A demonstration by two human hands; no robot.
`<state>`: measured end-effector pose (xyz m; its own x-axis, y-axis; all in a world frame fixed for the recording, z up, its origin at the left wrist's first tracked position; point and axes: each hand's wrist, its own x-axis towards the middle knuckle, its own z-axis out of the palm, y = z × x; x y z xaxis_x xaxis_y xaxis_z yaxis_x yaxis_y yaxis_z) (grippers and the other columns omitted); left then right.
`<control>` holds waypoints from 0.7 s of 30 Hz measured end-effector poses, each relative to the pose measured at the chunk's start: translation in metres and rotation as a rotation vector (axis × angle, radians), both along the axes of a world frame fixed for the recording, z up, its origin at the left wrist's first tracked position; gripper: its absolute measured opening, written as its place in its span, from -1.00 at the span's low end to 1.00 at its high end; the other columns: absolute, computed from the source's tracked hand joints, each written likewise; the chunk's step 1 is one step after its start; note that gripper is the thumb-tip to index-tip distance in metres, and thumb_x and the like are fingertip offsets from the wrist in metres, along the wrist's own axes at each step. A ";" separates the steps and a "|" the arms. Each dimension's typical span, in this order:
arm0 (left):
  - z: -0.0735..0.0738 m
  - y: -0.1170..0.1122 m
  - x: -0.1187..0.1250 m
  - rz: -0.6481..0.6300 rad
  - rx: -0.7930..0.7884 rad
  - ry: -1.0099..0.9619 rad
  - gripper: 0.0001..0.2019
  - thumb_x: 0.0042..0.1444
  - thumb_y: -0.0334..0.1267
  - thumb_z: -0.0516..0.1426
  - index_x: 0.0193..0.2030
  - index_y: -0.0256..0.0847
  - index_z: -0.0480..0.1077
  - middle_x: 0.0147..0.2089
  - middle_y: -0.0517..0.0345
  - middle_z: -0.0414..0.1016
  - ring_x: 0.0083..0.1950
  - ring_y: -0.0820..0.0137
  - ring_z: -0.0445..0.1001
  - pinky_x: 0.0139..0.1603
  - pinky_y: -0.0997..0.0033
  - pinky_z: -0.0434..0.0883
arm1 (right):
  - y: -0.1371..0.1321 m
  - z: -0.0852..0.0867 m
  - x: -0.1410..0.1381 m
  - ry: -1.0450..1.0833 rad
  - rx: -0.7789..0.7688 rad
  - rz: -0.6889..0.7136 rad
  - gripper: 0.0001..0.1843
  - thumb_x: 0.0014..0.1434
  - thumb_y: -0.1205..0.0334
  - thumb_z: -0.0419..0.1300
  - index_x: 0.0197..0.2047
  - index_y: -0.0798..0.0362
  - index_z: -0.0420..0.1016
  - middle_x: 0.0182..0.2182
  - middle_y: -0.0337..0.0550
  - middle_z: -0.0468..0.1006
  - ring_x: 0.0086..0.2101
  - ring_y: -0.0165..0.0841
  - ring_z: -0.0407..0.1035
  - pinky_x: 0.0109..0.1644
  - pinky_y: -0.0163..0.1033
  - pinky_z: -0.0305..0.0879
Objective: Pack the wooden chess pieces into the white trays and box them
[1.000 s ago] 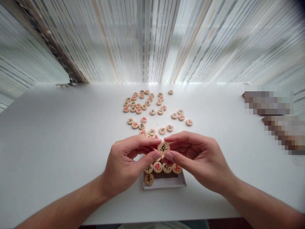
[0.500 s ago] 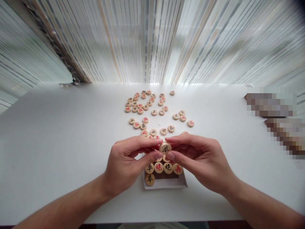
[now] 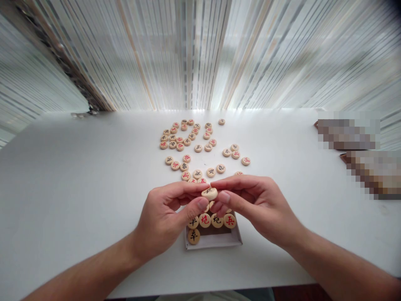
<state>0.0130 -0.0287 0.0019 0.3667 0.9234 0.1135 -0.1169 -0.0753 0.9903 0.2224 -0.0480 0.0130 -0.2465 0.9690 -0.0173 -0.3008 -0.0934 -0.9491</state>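
Between the fingertips of both hands is a round wooden Chinese chess piece (image 3: pixel 209 193) with a black character, tilted above a shallow box. My left hand (image 3: pixel 171 211) pinches it from the left with thumb and forefinger. From the right, my right hand (image 3: pixel 258 202) touches it with thumb and fingers closed about its edge. Below them sits the white-walled box (image 3: pixel 219 241), holding rows of pieces, partly hidden by the hands. Its near full row includes a red-marked piece (image 3: pixel 229 220), and a black-marked piece (image 3: pixel 194 236) lies alone at the front left corner.
Many loose chess pieces (image 3: pixel 180 140) lie scattered over the white table (image 3: pixel 78 179) beyond the box. Two blurred-out objects (image 3: pixel 347 133) rest at the far right. A striped curtain (image 3: pixel 200 54) hangs along the table's back edge.
The held piece has tipped from nearly facing me to lying flatter, its character now turned more upward. My right thumb has drawn slightly away from the left one. The whole view has shifted a little.
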 end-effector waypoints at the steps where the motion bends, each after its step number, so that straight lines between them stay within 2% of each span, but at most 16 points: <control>1: 0.001 0.000 0.000 -0.007 0.005 -0.001 -0.75 0.19 -0.44 0.41 -0.02 -0.10 0.73 -0.20 0.16 0.79 -0.24 0.41 0.76 -0.17 0.62 0.69 | 0.000 0.001 -0.001 -0.003 0.007 -0.016 -0.74 0.17 0.26 0.56 -0.04 -0.02 0.80 -0.34 -0.13 0.78 -0.36 -0.36 0.69 -0.23 -0.39 0.68; 7: 0.005 0.001 0.000 0.006 0.054 0.079 -0.89 0.27 -0.35 0.37 -0.10 -0.18 0.75 -0.28 0.10 0.77 -0.29 0.41 0.72 -0.24 0.63 0.65 | 0.000 0.002 -0.003 -0.076 -0.037 -0.029 -0.76 0.05 0.18 0.63 -0.21 0.05 0.80 -0.42 -0.12 0.74 -0.45 -0.37 0.61 -0.36 -0.37 0.60; 13: 0.000 -0.002 0.001 -0.027 0.021 0.017 -0.67 0.21 -0.46 0.39 0.09 -0.14 0.68 -0.20 0.13 0.78 -0.22 0.40 0.75 -0.15 0.57 0.70 | 0.004 0.000 0.000 -0.068 -0.210 0.047 -0.67 0.04 0.05 0.62 -0.29 0.12 0.76 -0.53 -0.14 0.68 -0.53 -0.38 0.57 -0.46 -0.38 0.50; 17: 0.000 -0.003 0.001 -0.065 0.030 0.005 -0.65 0.17 -0.53 0.39 0.08 -0.17 0.68 -0.19 0.12 0.79 -0.20 0.39 0.76 -0.10 0.55 0.71 | 0.004 0.001 0.001 -0.034 -0.273 0.084 -0.66 0.03 0.06 0.63 -0.31 0.14 0.72 -0.53 -0.15 0.67 -0.54 -0.43 0.54 -0.46 -0.41 0.46; 21: 0.002 -0.002 0.002 -0.094 0.039 0.015 -0.68 0.18 -0.55 0.38 0.04 -0.18 0.70 -0.21 0.10 0.79 -0.24 0.34 0.77 -0.15 0.49 0.72 | 0.002 0.001 -0.001 0.007 -0.336 0.122 -0.57 -0.13 0.15 0.70 -0.25 0.13 0.69 -0.51 -0.18 0.67 -0.50 -0.41 0.53 -0.46 -0.40 0.47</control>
<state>0.0150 -0.0304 0.0040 0.4538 0.8797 0.1421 -0.1105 -0.1027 0.9886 0.2210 -0.0456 0.0136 -0.3612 0.8730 -0.3277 -0.2741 -0.4353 -0.8575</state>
